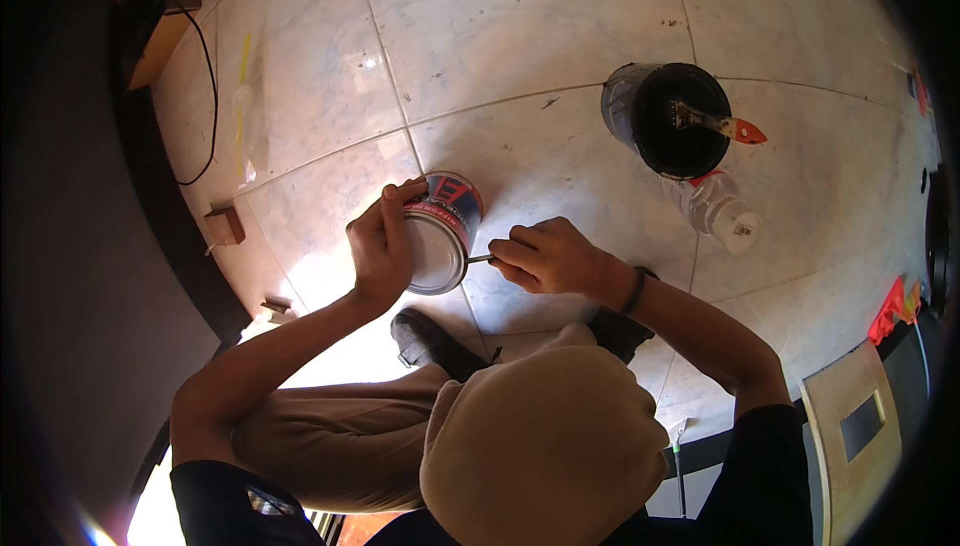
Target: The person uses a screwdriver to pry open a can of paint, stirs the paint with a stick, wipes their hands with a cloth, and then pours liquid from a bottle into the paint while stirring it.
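Observation:
A paint can (436,250) with a red and blue label and a silver lid is tilted toward me at the centre. My left hand (381,246) grips its left side, fingers wrapped over the upper edge. In my right hand (545,254), closed around its handle end, is a thin metal tool (480,258), its tip against the right edge of the lid's rim. The handle is hidden by my fingers; I cannot tell what kind of tool it is.
A dark bucket (623,111) with a red-tipped brush (745,131) stands at upper right, beside a clear plastic bottle (733,226). A small wooden block (224,226) and a black cable (210,76) lie left. Red items (888,311) and a pale board (830,406) sit right. My shoes (430,341) are below.

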`<state>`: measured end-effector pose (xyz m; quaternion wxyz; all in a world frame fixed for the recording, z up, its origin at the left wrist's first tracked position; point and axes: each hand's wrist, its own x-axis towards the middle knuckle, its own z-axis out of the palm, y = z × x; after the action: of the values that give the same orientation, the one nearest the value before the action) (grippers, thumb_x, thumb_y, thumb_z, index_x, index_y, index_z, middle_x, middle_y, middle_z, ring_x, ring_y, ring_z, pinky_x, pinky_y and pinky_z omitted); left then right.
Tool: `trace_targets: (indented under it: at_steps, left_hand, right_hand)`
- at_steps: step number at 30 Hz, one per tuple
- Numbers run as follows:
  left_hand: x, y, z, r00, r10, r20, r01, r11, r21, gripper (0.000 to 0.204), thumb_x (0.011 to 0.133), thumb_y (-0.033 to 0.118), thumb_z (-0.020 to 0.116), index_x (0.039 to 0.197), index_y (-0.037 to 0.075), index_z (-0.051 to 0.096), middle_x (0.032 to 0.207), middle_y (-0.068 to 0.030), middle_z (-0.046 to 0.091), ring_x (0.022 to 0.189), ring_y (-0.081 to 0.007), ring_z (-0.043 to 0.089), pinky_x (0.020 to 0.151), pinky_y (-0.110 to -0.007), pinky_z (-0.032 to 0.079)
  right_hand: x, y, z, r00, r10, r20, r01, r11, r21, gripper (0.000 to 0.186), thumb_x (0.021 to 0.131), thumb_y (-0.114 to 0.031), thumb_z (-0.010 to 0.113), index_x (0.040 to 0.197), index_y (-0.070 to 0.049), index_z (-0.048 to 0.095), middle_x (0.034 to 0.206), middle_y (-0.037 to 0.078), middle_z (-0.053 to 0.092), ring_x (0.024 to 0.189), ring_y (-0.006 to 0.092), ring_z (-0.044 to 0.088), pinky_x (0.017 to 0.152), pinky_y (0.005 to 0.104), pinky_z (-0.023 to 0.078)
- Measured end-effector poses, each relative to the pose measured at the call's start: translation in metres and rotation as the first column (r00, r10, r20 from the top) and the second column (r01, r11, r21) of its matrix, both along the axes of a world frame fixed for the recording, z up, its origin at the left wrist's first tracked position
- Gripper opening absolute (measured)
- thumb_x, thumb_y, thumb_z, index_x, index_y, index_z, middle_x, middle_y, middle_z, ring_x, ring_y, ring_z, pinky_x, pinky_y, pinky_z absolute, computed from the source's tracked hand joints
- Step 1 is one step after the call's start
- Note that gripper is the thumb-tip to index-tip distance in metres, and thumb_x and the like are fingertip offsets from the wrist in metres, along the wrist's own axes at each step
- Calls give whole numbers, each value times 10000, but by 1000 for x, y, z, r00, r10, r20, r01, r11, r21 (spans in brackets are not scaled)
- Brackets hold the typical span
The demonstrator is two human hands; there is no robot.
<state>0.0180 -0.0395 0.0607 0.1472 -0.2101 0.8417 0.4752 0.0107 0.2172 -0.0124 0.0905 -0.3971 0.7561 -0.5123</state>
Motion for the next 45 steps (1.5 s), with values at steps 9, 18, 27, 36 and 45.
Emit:
trace_targets:
  at_steps: [9, 18, 27, 36, 45]
  left_hand:
    - [2, -4, 1, 999, -43, 27, 43, 999, 8, 547, 1208, 321, 404, 1197, -84, 772, 1170, -230, 808, 1071, -273, 782, 954, -371, 593]
    - [-24, 4, 9, 935, -356, 11, 356, 935, -6, 466, 1196, 280, 424, 1229, -35, 767, 1128, -186, 819, 981, -259, 794, 915, -367, 613]
    - [-16, 12, -9, 941, -238, -242, 256, 965, 47, 413, 1153, 309, 563, 1058, -32, 777, 889, -212, 768, 786, -367, 758, 739, -414, 586]
    - [-11, 11, -7, 985, -154, -79, 165, 974, 153, 496, 1171, 383, 540, 1126, -32, 806, 933, -164, 818, 829, -155, 748, 789, -331, 597]
    - [-6, 7, -6, 987, -146, -69, 154, 981, 122, 468, 1180, 349, 526, 1147, -22, 809, 925, -127, 820, 826, -124, 732, 787, -309, 595]
  right_hand:
    - [14, 2, 11, 997, -49, -55, 49, 999, -6, 166, 955, -177, 796, 1051, -97, 687, 751, 29, 581, 558, 221, 623, 498, 366, 495]
    - [21, 12, 103, 984, -175, 21, 135, 825, 549, 163, 1019, -251, 736, 951, -112, 684, 696, 83, 617, 506, 327, 631, 475, 446, 502]
    - [9, -1, 131, 997, -77, 8, 46, 674, 737, 225, 1066, -271, 661, 930, -93, 672, 695, 111, 664, 533, 369, 654, 542, 484, 539]
    - [-11, -11, 144, 996, 67, 55, -84, 581, 809, 247, 1077, -258, 639, 935, -59, 671, 691, 139, 673, 587, 353, 699, 550, 475, 563]
    - [0, 2, 114, 994, -70, 87, 2, 793, 610, 240, 1082, -250, 658, 944, -56, 685, 702, 142, 675, 587, 376, 677, 552, 477, 549]
